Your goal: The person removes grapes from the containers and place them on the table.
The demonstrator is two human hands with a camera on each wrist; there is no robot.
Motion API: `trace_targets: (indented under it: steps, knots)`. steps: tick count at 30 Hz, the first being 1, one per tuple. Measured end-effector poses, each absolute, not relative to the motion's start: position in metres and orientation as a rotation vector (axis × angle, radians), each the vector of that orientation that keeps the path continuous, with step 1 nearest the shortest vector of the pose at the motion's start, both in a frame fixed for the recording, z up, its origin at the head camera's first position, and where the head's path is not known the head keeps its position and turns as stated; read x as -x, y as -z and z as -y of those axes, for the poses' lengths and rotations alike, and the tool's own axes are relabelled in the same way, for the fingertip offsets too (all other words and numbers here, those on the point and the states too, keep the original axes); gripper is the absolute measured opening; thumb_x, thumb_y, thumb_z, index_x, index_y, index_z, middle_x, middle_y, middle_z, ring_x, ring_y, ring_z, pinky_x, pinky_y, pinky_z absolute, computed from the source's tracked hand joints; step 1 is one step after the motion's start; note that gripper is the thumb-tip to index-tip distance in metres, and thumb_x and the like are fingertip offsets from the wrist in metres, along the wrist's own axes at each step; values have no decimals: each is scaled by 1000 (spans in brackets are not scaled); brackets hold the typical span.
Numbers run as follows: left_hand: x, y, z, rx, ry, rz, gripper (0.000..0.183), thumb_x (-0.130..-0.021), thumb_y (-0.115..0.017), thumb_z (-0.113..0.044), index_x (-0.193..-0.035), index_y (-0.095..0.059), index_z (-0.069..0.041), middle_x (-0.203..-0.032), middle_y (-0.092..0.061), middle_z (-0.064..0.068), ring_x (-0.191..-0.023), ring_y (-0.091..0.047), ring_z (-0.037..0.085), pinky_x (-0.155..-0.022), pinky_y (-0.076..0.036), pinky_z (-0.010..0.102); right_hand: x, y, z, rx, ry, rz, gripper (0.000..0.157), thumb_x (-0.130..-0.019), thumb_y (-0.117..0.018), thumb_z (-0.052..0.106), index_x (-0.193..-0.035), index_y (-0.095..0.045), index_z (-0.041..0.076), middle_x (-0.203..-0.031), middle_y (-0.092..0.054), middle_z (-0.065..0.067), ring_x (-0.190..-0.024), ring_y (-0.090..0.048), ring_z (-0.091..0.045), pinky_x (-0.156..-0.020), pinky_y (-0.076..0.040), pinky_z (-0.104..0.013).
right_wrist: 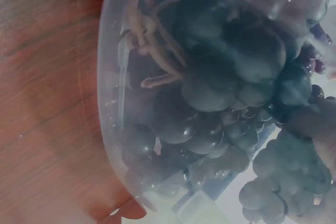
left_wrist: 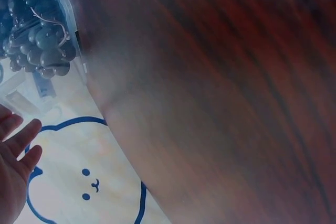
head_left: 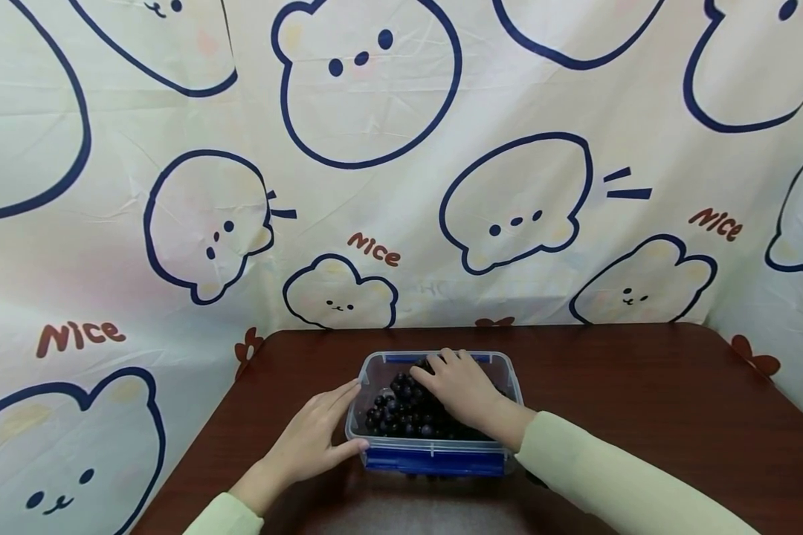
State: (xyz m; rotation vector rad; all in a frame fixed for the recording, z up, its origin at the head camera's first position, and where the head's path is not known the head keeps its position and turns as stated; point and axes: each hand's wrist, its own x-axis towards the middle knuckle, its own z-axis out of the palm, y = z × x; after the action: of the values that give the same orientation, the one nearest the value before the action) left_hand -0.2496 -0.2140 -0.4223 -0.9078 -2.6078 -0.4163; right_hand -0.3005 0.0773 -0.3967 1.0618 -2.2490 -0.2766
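Observation:
A clear plastic container [head_left: 435, 444] with blue clips holds dark grapes [head_left: 398, 416]. Against its left side rest the straight fingers of my left hand [head_left: 311, 438], the thumb at the front left corner. In the left wrist view, that hand [left_wrist: 13, 171] shows spread fingers beside the container's see-through wall. My right hand [head_left: 465, 390] reaches inside and grips a bunch of grapes, its fingertips partly hidden. The right wrist view shows part of that hand [right_wrist: 320, 129] at the right edge, against a bunch of grapes [right_wrist: 286, 177]. Brown stems [right_wrist: 152, 43] stick out near the wall.
The container stands on a dark reddish-brown table [head_left: 629, 416]. Behind and beside the table hangs a pale cloth [head_left: 401, 200] printed with blue-outlined bears and the word "Nice". A few dark spots show beneath the container's front edge.

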Motion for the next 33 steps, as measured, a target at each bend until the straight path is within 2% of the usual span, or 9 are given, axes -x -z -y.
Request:
trace_targets:
  steps: [11, 27, 33]
  knots:
    - [248, 421, 213, 900, 412, 2619, 78, -88, -60, -59, -143, -48, -4, -147, -45, 9, -129, -47, 26, -103, -40, 52, 302, 395, -83, -1054, 345, 2167, 58, -81, -80, 13, -133, -58, 25, -114, -63, -6, -94, -58, -24, -74, -53, -37]
    - [247, 420, 213, 898, 407, 2618, 78, -88, -61, -57, -143, -47, -4, -148, -44, 9, -129, -47, 26, -102, -40, 52, 300, 389, -93, -1053, 334, 2152, 67, -77, -83, 12, -138, -55, 22, -120, -62, -8, -102, -57, -27, -80, -52, -40]
    - [248, 420, 212, 895, 402, 2623, 79, -89, -59, -59, -143, -47, -4, -147, -45, 10, -130, -47, 26, -102, -40, 52, 302, 387, -97, -1059, 279, 2118, 64, -79, -81, 10, -137, -56, 21, -120, -63, -8, -102, -57, -28, -81, -52, -41]
